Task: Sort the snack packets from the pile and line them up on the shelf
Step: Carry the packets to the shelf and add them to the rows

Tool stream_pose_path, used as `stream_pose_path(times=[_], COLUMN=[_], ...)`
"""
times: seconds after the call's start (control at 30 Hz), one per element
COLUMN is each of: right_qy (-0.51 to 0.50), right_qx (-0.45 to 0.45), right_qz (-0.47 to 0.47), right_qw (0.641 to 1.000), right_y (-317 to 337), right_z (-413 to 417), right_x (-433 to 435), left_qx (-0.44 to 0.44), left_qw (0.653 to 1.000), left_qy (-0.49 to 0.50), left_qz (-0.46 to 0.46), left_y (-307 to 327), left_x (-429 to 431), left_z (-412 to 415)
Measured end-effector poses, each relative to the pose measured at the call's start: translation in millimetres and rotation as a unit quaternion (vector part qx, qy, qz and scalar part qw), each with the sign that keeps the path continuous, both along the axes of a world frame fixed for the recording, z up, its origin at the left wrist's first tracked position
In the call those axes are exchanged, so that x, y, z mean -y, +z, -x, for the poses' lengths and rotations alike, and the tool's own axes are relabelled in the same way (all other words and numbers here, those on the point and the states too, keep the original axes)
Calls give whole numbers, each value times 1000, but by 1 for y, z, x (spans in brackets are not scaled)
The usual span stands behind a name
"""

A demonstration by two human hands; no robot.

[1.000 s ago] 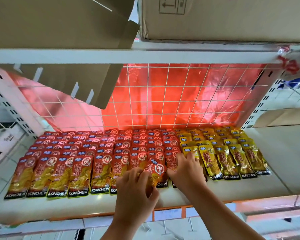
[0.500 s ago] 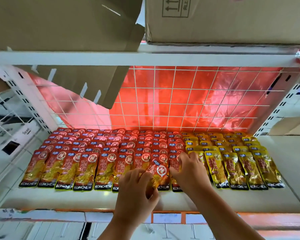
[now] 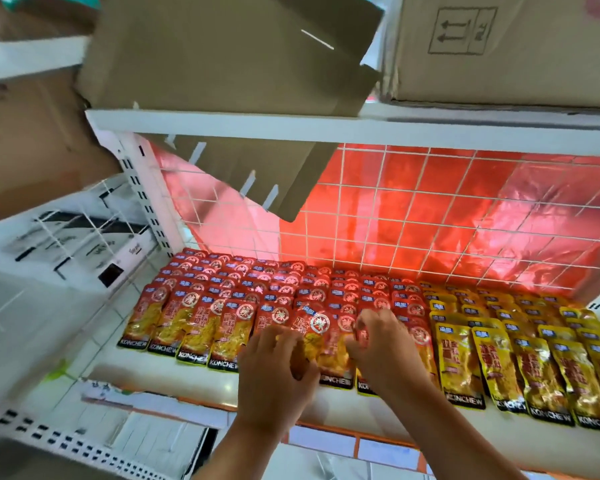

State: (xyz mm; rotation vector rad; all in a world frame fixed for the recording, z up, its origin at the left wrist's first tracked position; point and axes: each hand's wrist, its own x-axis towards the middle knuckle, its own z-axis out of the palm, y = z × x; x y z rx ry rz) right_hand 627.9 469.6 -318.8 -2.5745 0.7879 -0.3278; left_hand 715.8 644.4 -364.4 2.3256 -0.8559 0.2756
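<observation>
Rows of red snack packets (image 3: 222, 299) cover the left and middle of the white shelf (image 3: 371, 407). Yellow packets (image 3: 520, 344) fill its right part. My left hand (image 3: 274, 379) pinches the lower edge of one red packet (image 3: 312, 327), which sits tilted on top of the front row. My right hand (image 3: 381, 351) rests with bent fingers on the front red packets just right of it; whether it grips one is unclear. The packets under both hands are partly hidden.
A red foil sheet behind a white wire grid (image 3: 430, 216) closes the back. A cardboard flap (image 3: 257, 174) hangs down from the upper shelf (image 3: 291, 128), which carries cardboard boxes (image 3: 499, 46). A neighbouring shelf bay (image 3: 49, 265) lies to the left.
The view has swung left and closer, so the shelf now sits right of centre. Both hands stay on the front red packets, and the tilted packet has shifted slightly left with my left hand.
</observation>
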Motion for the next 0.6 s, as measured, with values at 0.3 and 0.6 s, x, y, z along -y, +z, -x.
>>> stream_pose_path(times=[0.3,0.6], right_qy=[27,53], right_qx=[19,20], right_qz=[-24,-33], right_qw=[999,998], right_y=[-7,-7], right_z=[-80,-129], right_x=[-88,-152], left_qx=[17,-68], left_qw=[993,977], left_qy=[116,201], left_qz=[13,-18], left_y=[-4,-7], left_x=[-125,-197], left_z=[-104,-159])
